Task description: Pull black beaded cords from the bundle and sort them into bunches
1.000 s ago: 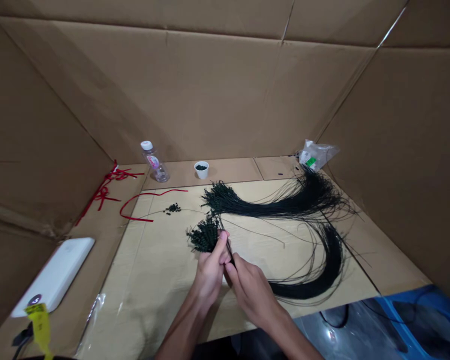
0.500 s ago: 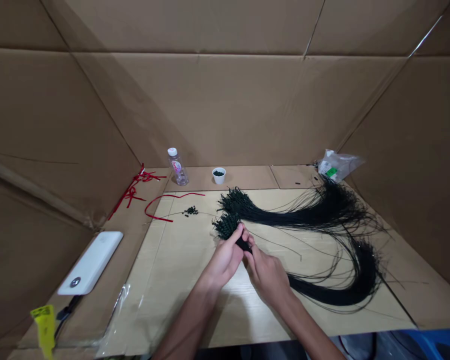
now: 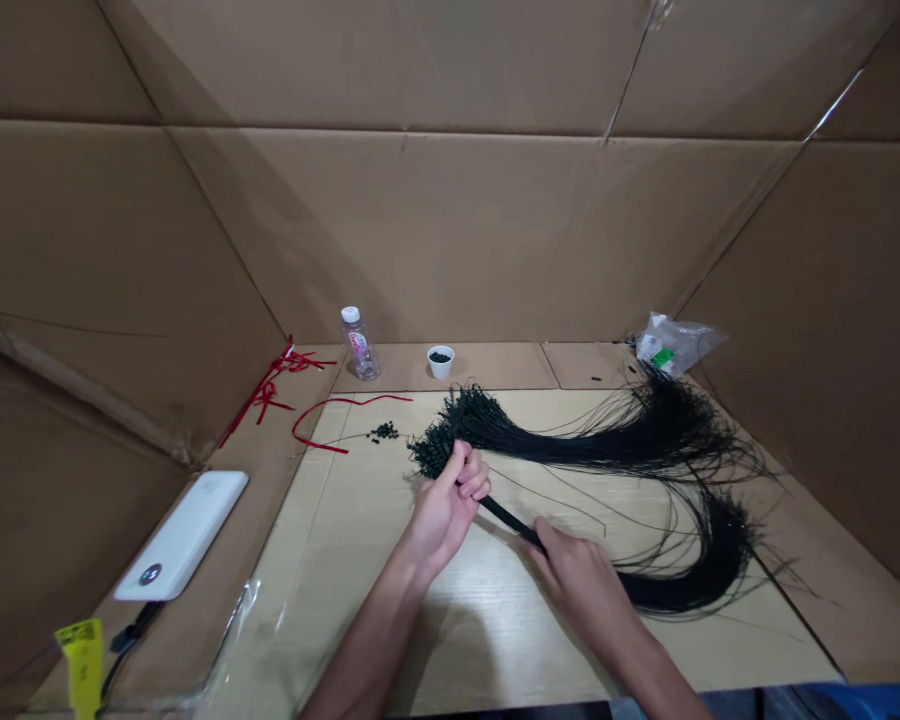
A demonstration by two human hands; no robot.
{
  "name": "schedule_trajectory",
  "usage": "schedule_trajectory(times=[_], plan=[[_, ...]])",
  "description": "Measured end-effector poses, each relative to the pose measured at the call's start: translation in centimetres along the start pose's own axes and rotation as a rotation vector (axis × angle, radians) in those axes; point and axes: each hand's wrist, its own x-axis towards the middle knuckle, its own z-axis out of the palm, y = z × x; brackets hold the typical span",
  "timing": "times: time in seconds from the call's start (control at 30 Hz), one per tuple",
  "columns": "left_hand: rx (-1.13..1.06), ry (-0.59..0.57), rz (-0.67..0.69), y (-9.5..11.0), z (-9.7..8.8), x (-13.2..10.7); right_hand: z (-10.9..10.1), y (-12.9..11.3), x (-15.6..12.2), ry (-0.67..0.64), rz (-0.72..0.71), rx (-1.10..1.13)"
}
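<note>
My left hand [image 3: 450, 500] is closed round a bundle of thin black strands [image 3: 511, 518], just below its knobbly dark-green head [image 3: 432, 450]. Farther down the same bundle, my right hand [image 3: 576, 572] wraps round it, and between the two hands the strands are drawn together into a tight cord. From my right hand the loose end curves away to the right and bends back upward. Behind it lies a second black strand bundle [image 3: 570, 448], its knobbly head close to the first one and its ends fanned out at the right.
Small dark-green beads [image 3: 384, 432] lie left of the bundles, near a red ribbon [image 3: 322, 408]. At the back stand a clear bottle [image 3: 361, 346] and a white cup [image 3: 441, 364]. A plastic bag [image 3: 675, 345] is back right; a white power bank [image 3: 184, 535] sits left. Cardboard walls [image 3: 450, 230] enclose the table.
My right hand has slid down the bundle, away from my left hand, to the lower right. A stretch of gathered strands now shows between them. My left hand still grips near the head.
</note>
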Motion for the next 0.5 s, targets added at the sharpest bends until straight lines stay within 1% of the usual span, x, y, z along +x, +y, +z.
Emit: schedule_trajectory(times=[0.13, 0.23, 0.33, 0.43, 0.5], plan=[[-0.005, 0.027, 0.034, 0.5, -0.4, 1.4, -1.1, 3.2, -2.1, -0.003, 0.025, -0.031], [-0.015, 0.060, 0.053, 0.3, -0.2, 3.2, -1.9, 5.8, -2.5, 0.002, 0.046, -0.063], [-0.007, 0.089, 0.068, -0.1, 0.7, 5.2, -3.1, 8.4, -1.4, 0.023, 0.050, -0.173], [0.036, 0.133, 0.074, -0.5, 1.4, 7.0, -4.3, 10.7, 0.6, 0.076, 0.031, -0.319], [0.088, 0.178, 0.057, -0.7, 1.4, 7.9, -4.5, 11.8, 2.0, 0.091, 0.015, -0.358]])
